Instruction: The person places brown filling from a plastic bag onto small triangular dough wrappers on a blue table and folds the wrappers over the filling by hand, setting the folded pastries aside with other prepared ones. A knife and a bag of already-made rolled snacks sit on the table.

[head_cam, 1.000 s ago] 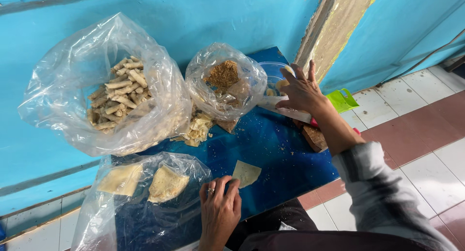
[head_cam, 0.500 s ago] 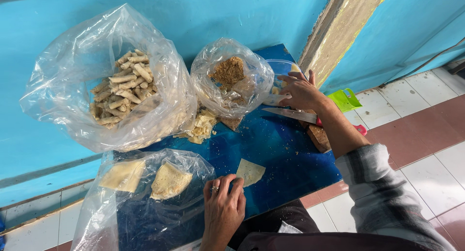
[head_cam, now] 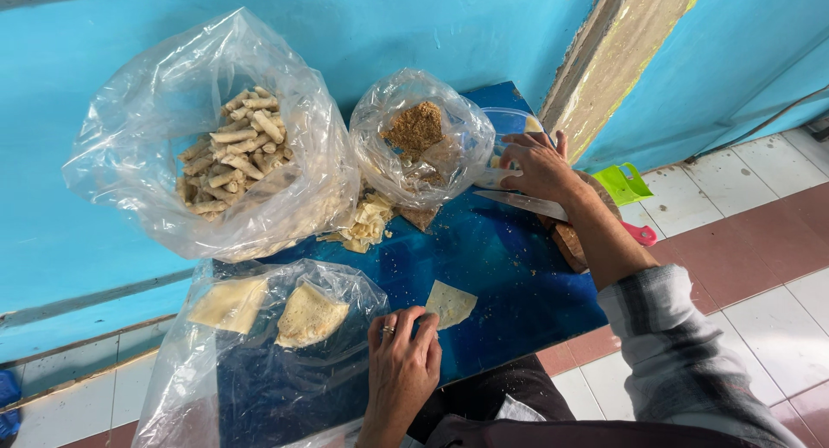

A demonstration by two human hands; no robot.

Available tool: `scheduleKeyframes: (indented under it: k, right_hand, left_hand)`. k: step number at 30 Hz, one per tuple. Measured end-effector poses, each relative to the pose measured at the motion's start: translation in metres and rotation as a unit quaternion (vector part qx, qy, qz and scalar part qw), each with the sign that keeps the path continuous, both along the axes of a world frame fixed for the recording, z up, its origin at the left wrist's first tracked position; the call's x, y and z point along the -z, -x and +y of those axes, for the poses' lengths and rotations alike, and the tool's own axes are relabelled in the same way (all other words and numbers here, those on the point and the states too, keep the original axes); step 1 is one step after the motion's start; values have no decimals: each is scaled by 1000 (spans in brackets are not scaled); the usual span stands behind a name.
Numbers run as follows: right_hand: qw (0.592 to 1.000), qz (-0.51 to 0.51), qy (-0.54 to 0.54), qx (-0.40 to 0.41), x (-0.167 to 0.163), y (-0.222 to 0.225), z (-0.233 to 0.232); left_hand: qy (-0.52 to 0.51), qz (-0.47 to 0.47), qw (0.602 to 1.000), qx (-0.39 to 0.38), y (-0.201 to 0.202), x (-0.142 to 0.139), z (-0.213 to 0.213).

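The blue surface [head_cam: 509,266] carries a big bag of rolls [head_cam: 229,146] and a smaller bag of crumbs [head_cam: 419,137]. The right hand [head_cam: 537,165] spreads open near that bag (above a knife [head_cam: 522,203]); the left hand [head_cam: 404,362] presses flat, fingertips touching a pastry wrapper [head_cam: 449,303].

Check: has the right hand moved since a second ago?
Yes. The right hand has dropped from open above the knife to the container beside the crumb bag.

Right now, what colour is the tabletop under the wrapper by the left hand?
Glossy dark blue tabletop, seen best in the head view; the wrapper is pale yellow.
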State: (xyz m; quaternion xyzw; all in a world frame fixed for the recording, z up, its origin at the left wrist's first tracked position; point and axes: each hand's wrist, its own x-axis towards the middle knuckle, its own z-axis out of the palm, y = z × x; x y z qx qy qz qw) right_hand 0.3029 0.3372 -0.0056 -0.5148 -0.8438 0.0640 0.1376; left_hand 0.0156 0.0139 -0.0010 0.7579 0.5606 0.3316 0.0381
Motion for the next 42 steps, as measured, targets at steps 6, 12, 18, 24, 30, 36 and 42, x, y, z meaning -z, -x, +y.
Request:
scheduleKeyframes:
  k: [6,12,18,24,30,36,42]
  right_hand:
    - [999,-42,-24,-10,-22,9,-12]
    - [988,71,-134,41,-56,19,-86]
    - [970,113,77,-199,-26,80,-194]
    - [968,-49,-142,-202,-26,87,-225]
    - [961,-75,-193,-183,-29,83,-212]
    - [965,-39,-166,-198,-19,88,-232]
    - [977,58,-132,-154,-27,71,-222]
  left_hand:
    - [-4,-4,1000,2,0,-3,0]
    - [-23,7,1000,-5,0,-3,-1]
    - [-23,31,999,-6,-1,2,0]
    - [-29,36,999,-26,0,11,2]
    - [-27,36,999,-26,1,16,3]
    - [-23,39,999,-29,1,15,2]
    - [-33,36,998,-29,1,11,1]
